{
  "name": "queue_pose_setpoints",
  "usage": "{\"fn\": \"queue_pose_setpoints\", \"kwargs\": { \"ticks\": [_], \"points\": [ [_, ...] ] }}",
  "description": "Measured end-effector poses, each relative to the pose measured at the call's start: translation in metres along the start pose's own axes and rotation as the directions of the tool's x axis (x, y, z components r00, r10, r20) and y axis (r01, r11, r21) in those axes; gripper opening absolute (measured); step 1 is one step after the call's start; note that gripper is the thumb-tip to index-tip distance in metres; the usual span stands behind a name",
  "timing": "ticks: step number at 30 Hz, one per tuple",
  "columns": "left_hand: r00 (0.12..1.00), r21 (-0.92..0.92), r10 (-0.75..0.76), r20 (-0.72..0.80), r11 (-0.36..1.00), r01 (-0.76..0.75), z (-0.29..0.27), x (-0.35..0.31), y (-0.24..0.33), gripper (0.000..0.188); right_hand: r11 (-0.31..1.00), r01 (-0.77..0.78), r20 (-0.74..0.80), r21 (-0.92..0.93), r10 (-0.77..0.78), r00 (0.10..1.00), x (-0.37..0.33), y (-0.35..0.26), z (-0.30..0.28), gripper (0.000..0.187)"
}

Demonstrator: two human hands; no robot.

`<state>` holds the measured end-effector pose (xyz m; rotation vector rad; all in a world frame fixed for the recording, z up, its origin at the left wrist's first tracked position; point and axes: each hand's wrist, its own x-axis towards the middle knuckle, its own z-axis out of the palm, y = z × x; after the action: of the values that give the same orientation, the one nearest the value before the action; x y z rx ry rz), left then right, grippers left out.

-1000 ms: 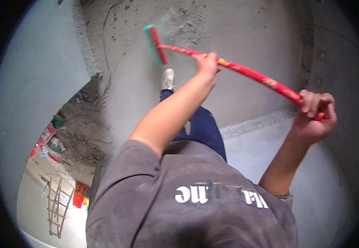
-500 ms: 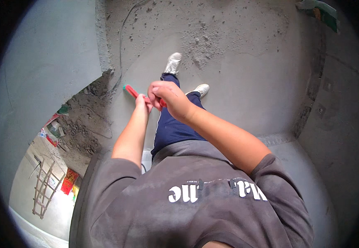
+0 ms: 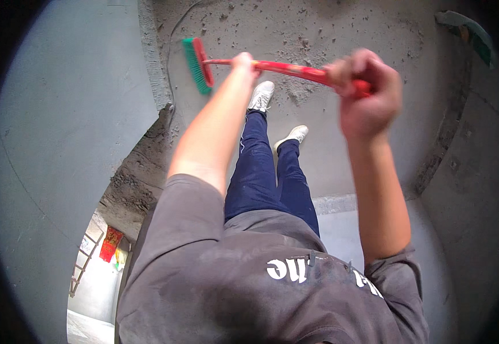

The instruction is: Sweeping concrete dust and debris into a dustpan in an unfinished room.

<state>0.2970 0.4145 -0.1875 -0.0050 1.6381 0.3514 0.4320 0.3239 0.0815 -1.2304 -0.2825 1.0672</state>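
While the left hand (image 3: 243, 63) holds the red stick of the broom (image 3: 290, 69) not far from its head, the right hand (image 3: 369, 94) holds the other end. The left fingers look curled around it, but they do not all show. The right fingers are bent around the tip of the stick, and they look blurry. The broom is in front of the person, over the grey floor (image 3: 341, 143), with its red head and green bristles (image 3: 195, 66) to the left. I can't tell if the bristles touch the floor. Yellow patches on the stick are too blurry to read. Big white letters (image 3: 292, 272) go across the dark grey shirt (image 3: 226, 298), and folds hide some of them. Far off on the left, a red sheet (image 3: 110, 244) has gold marks, too small to read. It is near a brown ladder (image 3: 79, 267). Two white shoes (image 3: 261, 96) are near the broom.
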Motion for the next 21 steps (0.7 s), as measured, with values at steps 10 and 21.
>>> {"fn": "queue_pose_setpoints", "kwargs": {
  "ticks": [10, 21],
  "points": [
    [0.98, 0.207, 0.109, 0.167, 0.968, -0.143, 0.047, -0.139, -0.104, 0.009, 0.989, 0.128, -0.219, 0.08, -0.107, 0.97, -0.094, -0.115, -0.077, 0.028],
    [0.996, 0.015, 0.052, 0.067, 0.998, -0.053, -0.042, -0.006, -0.033, 0.009, 0.995, -0.022, -0.173, 0.095, 0.038, 0.984, -0.056, -0.002, -0.004, 0.032]
  ]
}}
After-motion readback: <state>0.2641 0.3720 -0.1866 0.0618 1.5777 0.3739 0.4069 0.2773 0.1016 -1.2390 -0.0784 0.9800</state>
